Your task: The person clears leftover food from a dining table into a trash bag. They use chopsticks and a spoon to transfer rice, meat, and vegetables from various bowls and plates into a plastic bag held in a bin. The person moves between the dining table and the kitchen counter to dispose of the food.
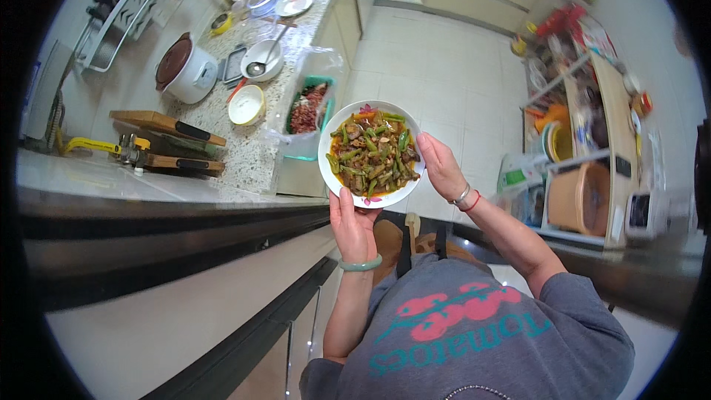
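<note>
A round white plate [329, 178] with pink flower marks on its rim is held out level in front of me. On it lies a cooked dish [374, 152] of green pepper pieces and brown bits in an oily orange sauce. My left hand [353, 231], with a pale green bangle at the wrist, grips the plate's near edge, its fingers partly hidden beneath. At the right edge is my right hand [441, 168], thumb on the rim and fingers under it; a silver bracelet and a red cord circle that wrist.
Left of the plate, a speckled counter [244, 159] bears a white rice cooker [194, 74], a bowl with a ladle [261, 61], a white bowl [246, 105] and wooden boards [167, 126]. A green basket [328, 117] stands at its edge. Loaded shelves [601, 152] line the right wall.
</note>
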Tool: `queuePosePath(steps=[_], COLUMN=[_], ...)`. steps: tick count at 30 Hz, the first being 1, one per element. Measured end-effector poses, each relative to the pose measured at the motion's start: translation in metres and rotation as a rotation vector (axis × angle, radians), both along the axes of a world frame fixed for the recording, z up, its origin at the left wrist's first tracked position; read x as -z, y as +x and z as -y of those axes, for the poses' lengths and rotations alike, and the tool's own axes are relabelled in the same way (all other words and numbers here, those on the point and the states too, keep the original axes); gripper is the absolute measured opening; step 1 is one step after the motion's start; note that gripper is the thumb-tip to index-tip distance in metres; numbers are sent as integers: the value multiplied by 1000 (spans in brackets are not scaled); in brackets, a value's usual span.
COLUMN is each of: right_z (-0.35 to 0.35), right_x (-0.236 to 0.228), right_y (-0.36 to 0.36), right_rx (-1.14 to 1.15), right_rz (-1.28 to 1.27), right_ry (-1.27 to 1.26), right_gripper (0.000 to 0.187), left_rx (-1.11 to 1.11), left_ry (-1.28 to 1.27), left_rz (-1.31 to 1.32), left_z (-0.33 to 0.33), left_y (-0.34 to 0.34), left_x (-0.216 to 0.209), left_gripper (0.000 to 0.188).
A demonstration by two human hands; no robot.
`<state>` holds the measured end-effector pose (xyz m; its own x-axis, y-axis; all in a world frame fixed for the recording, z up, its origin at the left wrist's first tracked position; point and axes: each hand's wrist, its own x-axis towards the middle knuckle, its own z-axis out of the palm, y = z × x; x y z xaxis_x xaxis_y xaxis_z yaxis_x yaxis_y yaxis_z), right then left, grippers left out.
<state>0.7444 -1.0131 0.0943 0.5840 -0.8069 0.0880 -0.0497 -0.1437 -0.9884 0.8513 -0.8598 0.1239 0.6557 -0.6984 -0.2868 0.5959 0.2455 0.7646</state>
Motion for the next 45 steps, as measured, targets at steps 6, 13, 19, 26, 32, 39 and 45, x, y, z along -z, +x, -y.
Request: queuePosePath(steps=[6,13,19,26,32,39,45], right_z=[88,161,198,208,225,279,291], right_x=[-2,37,71,98,111,95,109], right_y=[91,195,243,286,338,379,384], right_rx=[-205,-389,-523,-748,-887,-937,-1009], right_rz=[-83,-169,-435,-666,-919,-1069,-1099], right_ry=[-20,-39,-24,256,761,823,878], right_gripper=[39,40,44,45,41,41,39], left_rx=[-192,-350,-418,-555,-715,-730,-759], left_ry=[-49,-23,33,71,84,31,23], left_rz=[-38,-181,-365,-534,-686,-712,-741], left_z=[67,125,151,154,166,225,232], left_y=[57,126,158,170,185,219,215], left_x=[5,44,80,98,104,96,94], left_gripper=[42,41,40,39,34,43,38])
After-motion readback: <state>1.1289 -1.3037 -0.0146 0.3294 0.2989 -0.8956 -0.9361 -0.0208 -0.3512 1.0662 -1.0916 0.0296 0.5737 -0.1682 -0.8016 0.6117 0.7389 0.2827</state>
